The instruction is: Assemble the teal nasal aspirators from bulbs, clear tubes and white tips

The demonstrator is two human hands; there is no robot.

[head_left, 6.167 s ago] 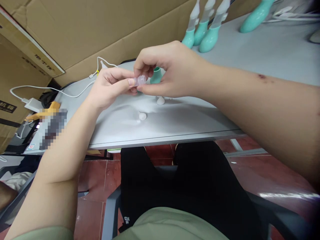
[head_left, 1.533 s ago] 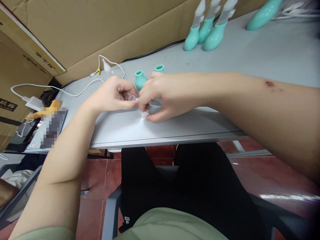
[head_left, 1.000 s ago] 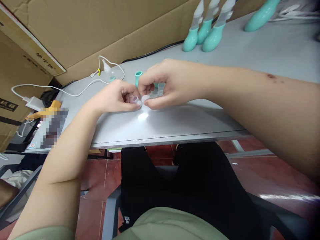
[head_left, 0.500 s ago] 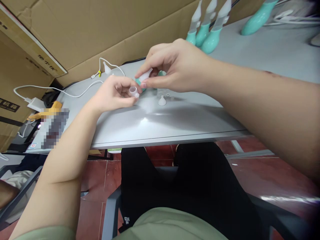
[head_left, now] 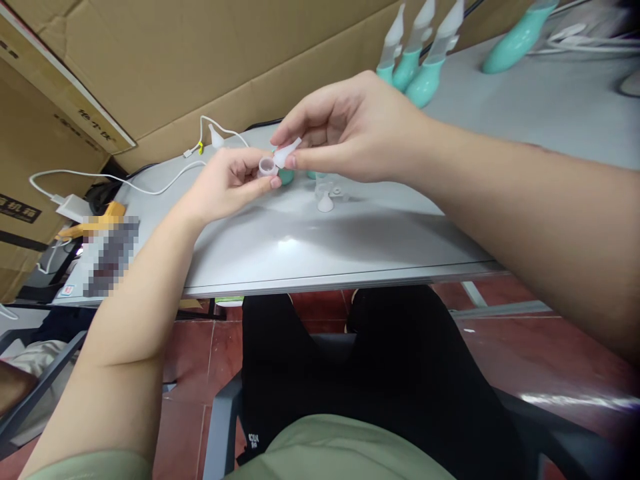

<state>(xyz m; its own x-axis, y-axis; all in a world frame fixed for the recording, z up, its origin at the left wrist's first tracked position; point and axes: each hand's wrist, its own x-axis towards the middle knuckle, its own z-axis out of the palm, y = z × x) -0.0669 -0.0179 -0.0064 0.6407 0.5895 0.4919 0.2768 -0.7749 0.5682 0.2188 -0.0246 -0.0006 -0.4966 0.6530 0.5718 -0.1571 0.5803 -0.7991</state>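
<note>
My left hand (head_left: 233, 181) pinches a small clear plastic tube (head_left: 267, 165), its round open end facing up. Close beside it, my right hand (head_left: 340, 130) holds a white tapered nozzle tip (head_left: 287, 153) between thumb and fingers. The nozzle leans over to the right, and its wide end is near the tube; I cannot tell whether they touch. Below my right hand, another white nozzle tip (head_left: 326, 202) and a small clear part (head_left: 338, 191) rest on the grey table (head_left: 300, 253). Green bulbs (head_left: 286, 177) show partly behind my hands.
Several assembled green nasal aspirators (head_left: 425, 83) stand at the back right, with another green bulb (head_left: 515, 43) farther right. A white nozzle (head_left: 216, 137) and a white cable (head_left: 165, 190) lie at the back left. A cardboard wall (head_left: 210, 60) borders the table.
My right hand has turned the nozzle so its tip points up and right, beside the tube. My left hand has tilted and raised the tube slightly.
</note>
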